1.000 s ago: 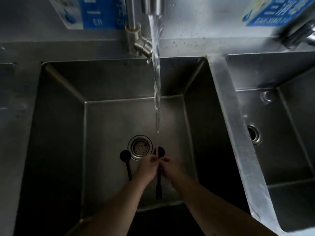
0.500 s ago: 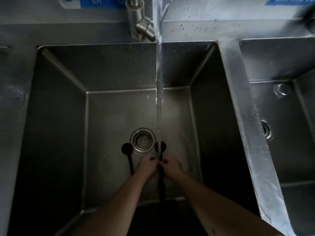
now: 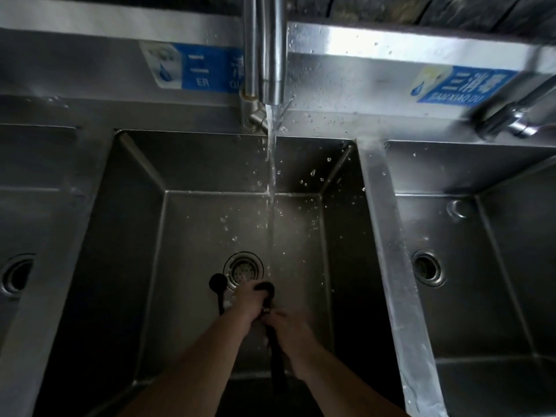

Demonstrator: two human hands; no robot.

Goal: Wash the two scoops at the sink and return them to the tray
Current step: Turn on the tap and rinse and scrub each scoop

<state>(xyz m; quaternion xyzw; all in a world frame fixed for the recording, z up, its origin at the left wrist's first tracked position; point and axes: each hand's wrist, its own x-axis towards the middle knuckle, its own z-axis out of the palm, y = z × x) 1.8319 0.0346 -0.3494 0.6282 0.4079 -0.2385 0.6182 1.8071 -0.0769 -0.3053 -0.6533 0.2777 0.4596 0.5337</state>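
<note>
Scoops: both black, both in the middle sink basin [image 3: 192,236]. One scoop [image 3: 272,332] held under the water stream [image 3: 272,164], near the basin's front edge. Left hand [image 3: 248,305] fingers wrapped over its round bowl end; right hand [image 3: 288,329] fingers clamped on the handle, which sticks out toward the front edge. Second scoop [image 3: 218,285] lies on the basin floor just left of the drain [image 3: 243,267], seemingly untouched; dim light.
</note>
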